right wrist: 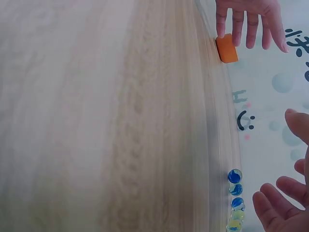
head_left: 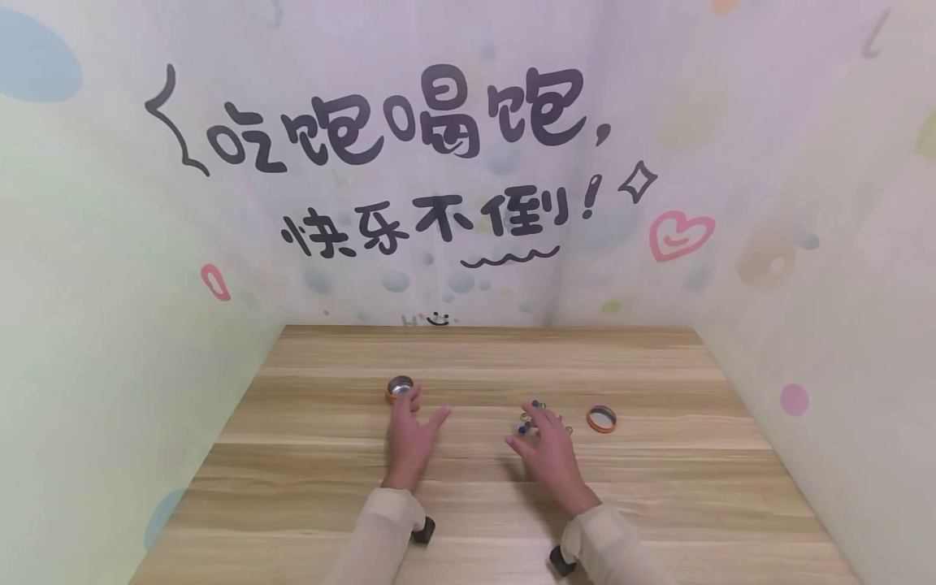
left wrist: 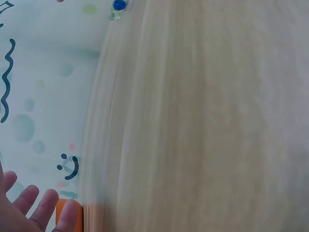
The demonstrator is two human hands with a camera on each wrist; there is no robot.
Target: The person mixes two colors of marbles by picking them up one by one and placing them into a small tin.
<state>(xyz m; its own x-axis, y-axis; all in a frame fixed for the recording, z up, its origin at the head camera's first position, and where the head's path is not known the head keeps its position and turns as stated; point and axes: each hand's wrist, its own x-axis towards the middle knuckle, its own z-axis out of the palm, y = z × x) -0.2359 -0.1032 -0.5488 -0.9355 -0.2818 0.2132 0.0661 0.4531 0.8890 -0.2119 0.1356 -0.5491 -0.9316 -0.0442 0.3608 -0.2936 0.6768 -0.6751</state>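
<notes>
A small round orange tin point(head_left: 400, 380), its open top showing a silvery inside, stands on the left of the table. My left hand point(head_left: 413, 445) is beside it, fingers extended and thumb spread. In the right wrist view those fingertips come close to the orange wall of the tin point(right wrist: 228, 50); whether they touch it I cannot tell. Several glass marbles point(head_left: 523, 429), blue and yellow-green, lie in a loose cluster. Over and in front of them hovers my right hand point(head_left: 553, 461), fingers loosely bent and holding nothing, partly hiding them. Beyond the cluster lies an orange-rimmed round lid point(head_left: 602, 430).
The wood-grain table point(head_left: 468, 504) ends at a white back wall point(head_left: 409, 32) printed with dark lettering and dots. Pale side walls point(head_left: 66, 325) enclose it left and right. A dark strap piece point(head_left: 423, 530) sits at each wrist.
</notes>
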